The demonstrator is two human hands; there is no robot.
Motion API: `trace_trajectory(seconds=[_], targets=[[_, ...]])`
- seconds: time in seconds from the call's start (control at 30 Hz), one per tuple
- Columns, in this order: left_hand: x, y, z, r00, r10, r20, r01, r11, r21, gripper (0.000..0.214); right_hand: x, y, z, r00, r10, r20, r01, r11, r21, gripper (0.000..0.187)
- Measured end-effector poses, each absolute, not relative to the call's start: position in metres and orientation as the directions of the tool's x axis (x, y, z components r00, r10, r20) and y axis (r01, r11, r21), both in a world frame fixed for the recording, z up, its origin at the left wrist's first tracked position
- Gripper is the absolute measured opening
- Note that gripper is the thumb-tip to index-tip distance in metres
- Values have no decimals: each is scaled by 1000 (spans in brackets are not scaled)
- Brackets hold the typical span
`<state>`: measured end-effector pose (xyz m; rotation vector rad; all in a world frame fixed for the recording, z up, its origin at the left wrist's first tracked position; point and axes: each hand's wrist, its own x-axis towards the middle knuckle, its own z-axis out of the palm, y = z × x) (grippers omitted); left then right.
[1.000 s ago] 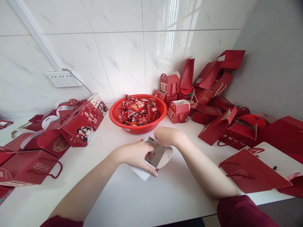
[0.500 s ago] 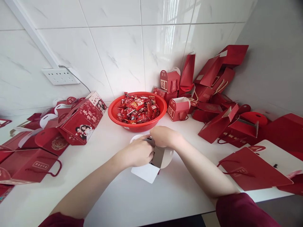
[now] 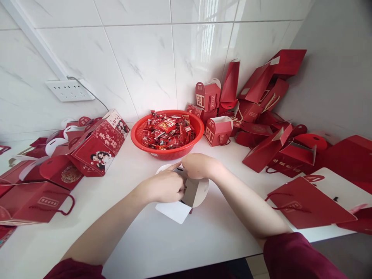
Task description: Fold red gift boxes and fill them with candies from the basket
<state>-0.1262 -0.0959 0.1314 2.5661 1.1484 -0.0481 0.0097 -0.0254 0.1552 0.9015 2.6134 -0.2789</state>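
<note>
A small paper gift box [image 3: 186, 199], white inside with rounded flaps, stands partly folded on the white counter [image 3: 174, 240] in front of me. My left hand [image 3: 165, 188] grips its left side with curled fingers, the forefinger pointing along a flap. My right hand [image 3: 199, 166] is closed over the box's top edge from behind. Just beyond them sits a round red basket [image 3: 139, 133] heaped with red-wrapped candies [image 3: 168, 133].
Flat and folded red gift boxes lie piled at the left [image 3: 35, 193] and back right [image 3: 261, 112]. A printed red box [image 3: 99, 145] stands left of the basket. A flat red bag with cord handle [image 3: 305, 205] lies at right. A wall socket [image 3: 69, 90] is on the tiles.
My left hand shifted from under the box's front flap up to its left side, and both hands with the box moved slightly up and left. A rounded flap now shows behind my left hand.
</note>
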Motion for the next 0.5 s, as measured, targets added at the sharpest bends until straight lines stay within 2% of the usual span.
trace_trajectory(seconds=[0.33,0.5], targets=[[-127,-95,135,671,715,-198,737,-611,289,28,8,-25,156,-777,521,-353,576,815,-66,30],[-126,-93,127,632,749,-199,772,-586,247,27,8,-24,155,-784,507,-359,562,825,-63,27]])
